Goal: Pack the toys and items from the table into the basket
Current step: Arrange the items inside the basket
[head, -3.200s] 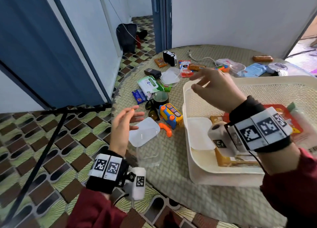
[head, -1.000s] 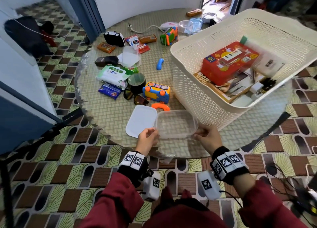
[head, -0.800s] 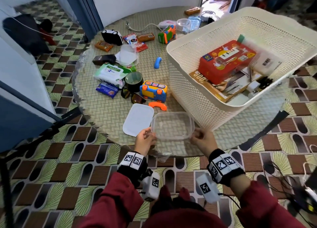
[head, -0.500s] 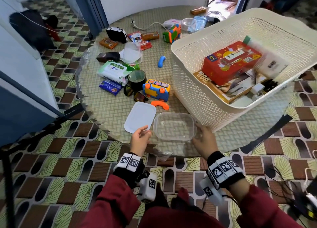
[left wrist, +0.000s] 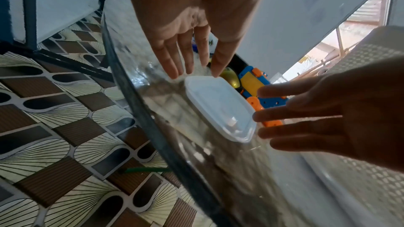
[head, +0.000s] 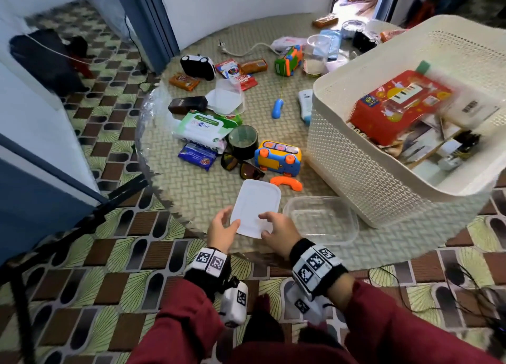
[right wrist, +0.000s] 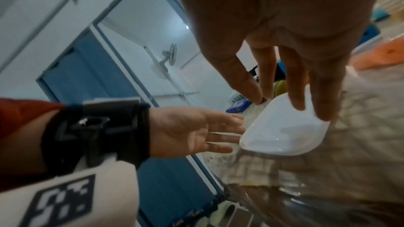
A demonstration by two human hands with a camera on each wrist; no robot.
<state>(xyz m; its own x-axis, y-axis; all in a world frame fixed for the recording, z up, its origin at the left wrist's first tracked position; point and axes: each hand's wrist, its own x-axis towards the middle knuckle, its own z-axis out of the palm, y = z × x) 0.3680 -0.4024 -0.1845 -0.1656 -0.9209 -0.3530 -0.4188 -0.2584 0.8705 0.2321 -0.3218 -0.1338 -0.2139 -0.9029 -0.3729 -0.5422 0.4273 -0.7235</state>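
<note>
A white rectangular lid (head: pixel 256 205) lies flat near the table's front edge. My left hand (head: pixel 223 224) is at its left side with straight fingers. My right hand (head: pixel 269 222) rests its fingertips on the lid's near right part. The left wrist view shows the lid (left wrist: pixel 218 106) between my left hand (left wrist: pixel 188 61) and my right hand (left wrist: pixel 306 111). In the right wrist view my right hand (right wrist: pixel 290 92) hangs over the lid (right wrist: pixel 284 134), and my left hand (right wrist: pixel 196 132) lies palm up beside it. An empty clear plastic container (head: pixel 320 221) stands just right of the lid. The cream basket (head: pixel 364 172) is behind it.
The basket holds a red box (head: pixel 397 106) and papers. Behind the lid lie an orange toy handset (head: pixel 287 183), a yellow-blue toy phone (head: pixel 278 158), sunglasses (head: pixel 241 168), a dark cup (head: pixel 243 140), a wipes pack (head: pixel 204 127) and several small items farther back. The table's edge (head: pixel 191 226) is close to my hands.
Both hands have let go of the clear container and moved left to the white lid. The container now stands alone on the table to their right.
</note>
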